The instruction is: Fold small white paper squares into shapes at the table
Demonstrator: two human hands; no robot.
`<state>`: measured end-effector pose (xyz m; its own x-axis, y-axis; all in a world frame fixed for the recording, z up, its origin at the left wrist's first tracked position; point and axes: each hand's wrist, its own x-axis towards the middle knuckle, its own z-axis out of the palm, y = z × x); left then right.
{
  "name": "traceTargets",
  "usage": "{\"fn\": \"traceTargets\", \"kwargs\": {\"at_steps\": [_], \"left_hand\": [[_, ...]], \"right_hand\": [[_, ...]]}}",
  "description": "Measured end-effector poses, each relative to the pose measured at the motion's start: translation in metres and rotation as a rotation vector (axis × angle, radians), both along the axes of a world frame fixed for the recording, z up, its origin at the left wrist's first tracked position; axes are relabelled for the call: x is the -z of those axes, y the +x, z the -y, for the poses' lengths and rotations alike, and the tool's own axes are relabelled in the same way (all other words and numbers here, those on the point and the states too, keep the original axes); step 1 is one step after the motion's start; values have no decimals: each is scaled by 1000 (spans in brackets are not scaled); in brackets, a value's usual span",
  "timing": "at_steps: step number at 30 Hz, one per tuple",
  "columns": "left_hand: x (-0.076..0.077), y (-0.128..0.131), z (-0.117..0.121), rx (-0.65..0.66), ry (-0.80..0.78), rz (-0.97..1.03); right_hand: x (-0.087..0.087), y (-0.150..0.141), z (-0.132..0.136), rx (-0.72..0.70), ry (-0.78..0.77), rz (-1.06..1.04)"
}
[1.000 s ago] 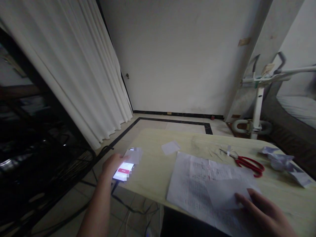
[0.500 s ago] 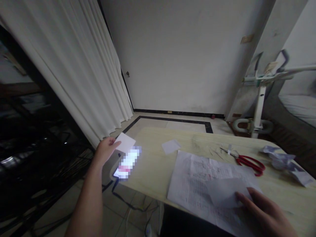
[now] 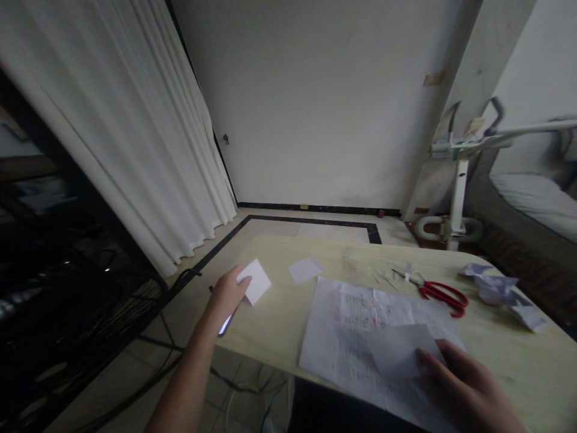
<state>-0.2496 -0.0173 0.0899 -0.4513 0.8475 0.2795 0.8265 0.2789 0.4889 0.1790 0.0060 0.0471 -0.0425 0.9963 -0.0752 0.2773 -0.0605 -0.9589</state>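
Near the table's left end, my left hand (image 3: 229,288) is closed on a small white square of paper (image 3: 256,282), thumb on top. Beneath that hand a phone (image 3: 224,326) with a lit screen lies on the table, mostly covered by the hand and wrist. My right hand (image 3: 460,379) pinches another white paper piece (image 3: 401,352) above a large written sheet (image 3: 336,331). Between the two hands, a third small white paper (image 3: 306,270) lies flat, just beyond the sheet's far left corner.
Red-handled scissors (image 3: 444,296) lie on the wooden table (image 3: 265,331) beyond the sheet. Crumpled paper or plastic (image 3: 500,288) sits toward the right edge. An exercise machine (image 3: 458,186) stands behind on the right; a white curtain (image 3: 135,132) hangs at the left.
My left hand has moved right with its paper and now covers most of the phone. My right hand stays over the written sheet, and the view has turned slightly right.
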Motion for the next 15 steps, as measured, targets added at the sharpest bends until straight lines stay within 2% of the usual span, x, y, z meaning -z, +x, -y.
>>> {"fn": "traceTargets", "kwargs": {"at_steps": [8,15], "left_hand": [[1,4,-4,-23,-38,-35],[14,-4,-4,-64,-4,-19]], "right_hand": [[2,-1,0,-33,-61,-71],[1,-3,2,-30,-28,-31]]}}
